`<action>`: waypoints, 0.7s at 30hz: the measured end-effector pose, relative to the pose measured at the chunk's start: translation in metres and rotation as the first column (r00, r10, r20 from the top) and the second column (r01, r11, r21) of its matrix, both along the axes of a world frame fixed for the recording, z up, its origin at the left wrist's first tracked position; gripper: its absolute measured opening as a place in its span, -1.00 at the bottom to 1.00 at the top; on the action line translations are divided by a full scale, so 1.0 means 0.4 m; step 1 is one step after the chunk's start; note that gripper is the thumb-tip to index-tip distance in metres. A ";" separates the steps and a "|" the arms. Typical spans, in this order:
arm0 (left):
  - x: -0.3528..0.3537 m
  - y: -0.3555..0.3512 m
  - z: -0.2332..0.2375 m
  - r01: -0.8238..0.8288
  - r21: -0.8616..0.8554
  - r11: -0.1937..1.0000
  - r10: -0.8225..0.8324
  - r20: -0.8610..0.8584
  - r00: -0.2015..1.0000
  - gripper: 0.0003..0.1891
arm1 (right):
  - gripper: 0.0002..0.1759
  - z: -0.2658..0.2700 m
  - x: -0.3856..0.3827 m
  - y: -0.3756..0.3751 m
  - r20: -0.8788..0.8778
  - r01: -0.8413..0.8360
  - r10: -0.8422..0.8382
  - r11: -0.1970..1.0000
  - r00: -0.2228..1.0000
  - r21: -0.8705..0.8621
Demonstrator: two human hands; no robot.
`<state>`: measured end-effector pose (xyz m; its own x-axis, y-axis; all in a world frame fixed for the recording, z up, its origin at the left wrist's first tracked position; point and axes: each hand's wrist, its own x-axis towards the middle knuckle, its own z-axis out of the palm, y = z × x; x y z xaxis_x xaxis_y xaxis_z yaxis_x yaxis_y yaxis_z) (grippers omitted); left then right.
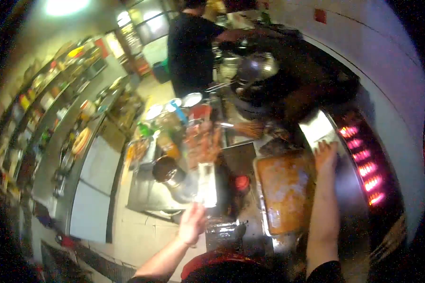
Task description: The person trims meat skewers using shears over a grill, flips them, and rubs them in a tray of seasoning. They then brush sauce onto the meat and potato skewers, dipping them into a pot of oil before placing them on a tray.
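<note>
My left hand (192, 222) is blurred, its fingertips right at the lower end of a bright, pale rectangular surface (206, 184); I cannot tell whether it grips anything. My right hand (326, 153) reaches forward with fingers stretched over the shiny metal casing (318, 128) of a grill. Glowing red-orange burners (367, 169) line that grill's right side. Between my forearms lies a metal tray (262, 200) holding a wide orange-brown slab (285, 193) with a glossy, patchy top. A small red round thing (242, 182) sits left of the tray.
A dark pot (167, 170) stands on the steel counter at left, with reddish food pieces (200, 144) beyond it. A bamboo brush (248, 129) lies ahead. Farther back are a wok (257, 68) and a person in dark clothes (191, 52). Loaded shelves (47, 101) line the left wall.
</note>
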<state>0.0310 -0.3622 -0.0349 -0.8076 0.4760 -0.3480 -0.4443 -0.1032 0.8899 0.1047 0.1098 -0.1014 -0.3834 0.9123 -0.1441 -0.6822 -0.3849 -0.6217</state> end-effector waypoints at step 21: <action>-0.774 -0.534 -0.312 -0.364 -0.159 0.918 0.349 -0.113 0.930 -0.92 | -0.72 0.227 -0.296 0.071 0.694 0.347 -0.519 0.853 0.499 0.390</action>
<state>-0.2784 -0.5758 -0.1595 -0.9412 0.0889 -0.3259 -0.3330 -0.0816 0.9394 -0.0138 0.1384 -0.0108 0.2394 0.9709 0.0022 0.0202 -0.0027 -0.9998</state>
